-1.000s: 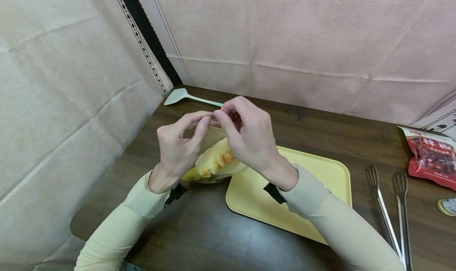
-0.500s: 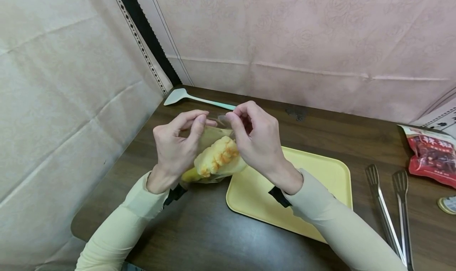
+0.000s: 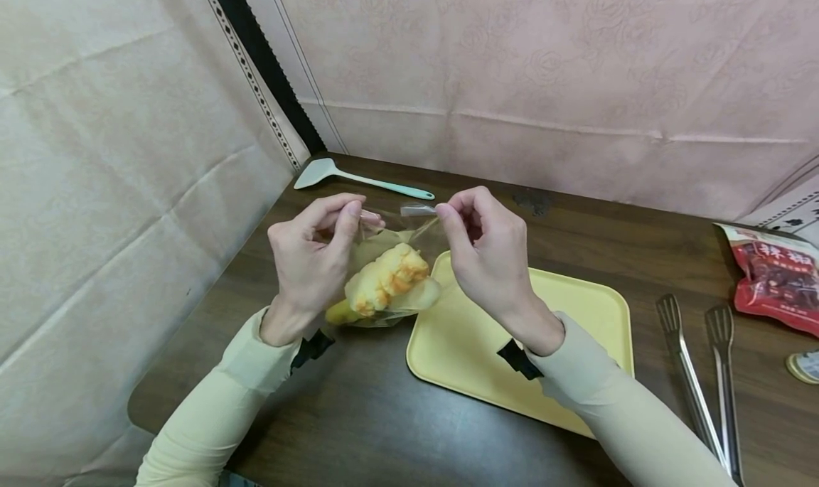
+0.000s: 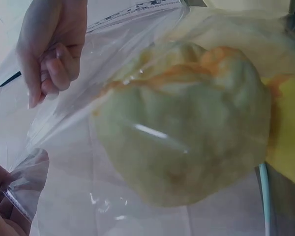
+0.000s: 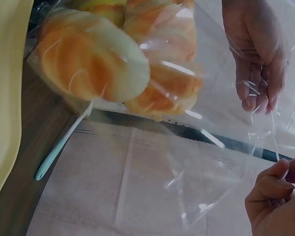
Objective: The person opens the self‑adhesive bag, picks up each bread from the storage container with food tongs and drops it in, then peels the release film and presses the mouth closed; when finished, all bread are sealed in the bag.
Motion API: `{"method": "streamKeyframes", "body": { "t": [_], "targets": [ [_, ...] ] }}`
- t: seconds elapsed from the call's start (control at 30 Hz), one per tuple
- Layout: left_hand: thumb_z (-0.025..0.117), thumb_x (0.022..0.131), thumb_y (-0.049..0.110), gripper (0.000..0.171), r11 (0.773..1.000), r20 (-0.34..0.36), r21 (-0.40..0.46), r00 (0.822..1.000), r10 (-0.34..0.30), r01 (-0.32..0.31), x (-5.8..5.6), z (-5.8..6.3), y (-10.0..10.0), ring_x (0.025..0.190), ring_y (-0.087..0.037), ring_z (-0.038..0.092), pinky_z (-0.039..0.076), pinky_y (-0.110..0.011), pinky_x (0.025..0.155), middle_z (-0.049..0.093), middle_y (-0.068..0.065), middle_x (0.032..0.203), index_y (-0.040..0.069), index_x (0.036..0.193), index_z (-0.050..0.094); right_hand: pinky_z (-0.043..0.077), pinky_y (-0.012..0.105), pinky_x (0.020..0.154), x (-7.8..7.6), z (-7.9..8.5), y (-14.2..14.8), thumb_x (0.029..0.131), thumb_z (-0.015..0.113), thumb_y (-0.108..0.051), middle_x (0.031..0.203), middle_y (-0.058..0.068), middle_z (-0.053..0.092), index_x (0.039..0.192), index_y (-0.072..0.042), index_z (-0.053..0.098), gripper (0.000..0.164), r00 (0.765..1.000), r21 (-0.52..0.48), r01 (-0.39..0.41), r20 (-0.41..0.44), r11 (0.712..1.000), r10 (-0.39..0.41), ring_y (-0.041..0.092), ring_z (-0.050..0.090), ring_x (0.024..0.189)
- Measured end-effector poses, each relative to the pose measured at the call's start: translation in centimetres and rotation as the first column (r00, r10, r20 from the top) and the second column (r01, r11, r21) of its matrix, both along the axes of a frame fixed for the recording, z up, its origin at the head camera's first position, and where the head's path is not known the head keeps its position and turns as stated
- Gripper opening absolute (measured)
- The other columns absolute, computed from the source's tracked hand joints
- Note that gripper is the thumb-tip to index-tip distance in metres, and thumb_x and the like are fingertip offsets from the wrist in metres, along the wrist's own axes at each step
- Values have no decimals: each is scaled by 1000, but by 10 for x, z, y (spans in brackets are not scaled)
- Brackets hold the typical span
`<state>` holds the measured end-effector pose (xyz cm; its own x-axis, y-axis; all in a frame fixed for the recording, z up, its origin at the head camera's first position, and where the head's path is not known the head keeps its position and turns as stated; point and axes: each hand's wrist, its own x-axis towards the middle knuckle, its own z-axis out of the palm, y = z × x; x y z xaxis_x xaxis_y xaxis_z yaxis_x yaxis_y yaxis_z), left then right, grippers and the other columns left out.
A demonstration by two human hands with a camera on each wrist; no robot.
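Note:
A clear plastic bag hangs between my two hands above the table. My left hand pinches one side of its mouth between thumb and fingers. On the opposite side, my right hand pinches the rim with thumb and forefinger. Inside lies a lumpy cream bread roll with orange-brown ridges. Beside it is a paler, rounder bun, which shows a browned top in the right wrist view. A yellow item sits at the bag's lower left; its kind is unclear.
A yellow tray lies right of the bag, partly under my right forearm. Behind is a pale turquoise spatula. Two metal tongs-like arms with slotted ends, a red snack packet and a small round tin are at right.
My right hand has moved right, away from the left, which shifted slightly left. The bag's mouth is stretched wider between them, and the spatula's handle end has come into sight.

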<state>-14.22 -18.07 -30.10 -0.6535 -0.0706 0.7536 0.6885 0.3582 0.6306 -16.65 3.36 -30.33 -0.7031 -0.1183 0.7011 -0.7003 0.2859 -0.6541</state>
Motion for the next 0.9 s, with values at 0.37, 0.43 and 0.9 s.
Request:
{"method": "streamKeyframes", "body": {
  "t": [0.37,0.43,0.9],
  "targets": [
    [63,105,-6,17,997,31,75,999,-29,26,-2,0,-4,80,3,80,67,-26,71,77,-35,85,-20,108,72,34,14,58,-1,-10,19,103,71,-3,71,12,58,93,5,66,14,995,-10,76,64,997,-76,10,46,61],
    [63,105,-6,17,996,35,88,999,-34,31,-2,0,-5,78,2,80,67,-27,70,76,-36,85,-21,108,72,34,14,58,-1,-12,23,103,71,-3,71,12,58,93,6,65,14,994,-5,87,66,996,-86,10,45,61],
    [65,105,-3,19,990,56,144,998,-19,11,-7,0,-10,72,-5,81,67,-31,68,82,-23,85,-20,110,73,35,14,58,4,-23,44,102,71,-1,70,9,56,90,6,65,15,991,-37,113,74,993,-110,5,44,62]
  ]
}}
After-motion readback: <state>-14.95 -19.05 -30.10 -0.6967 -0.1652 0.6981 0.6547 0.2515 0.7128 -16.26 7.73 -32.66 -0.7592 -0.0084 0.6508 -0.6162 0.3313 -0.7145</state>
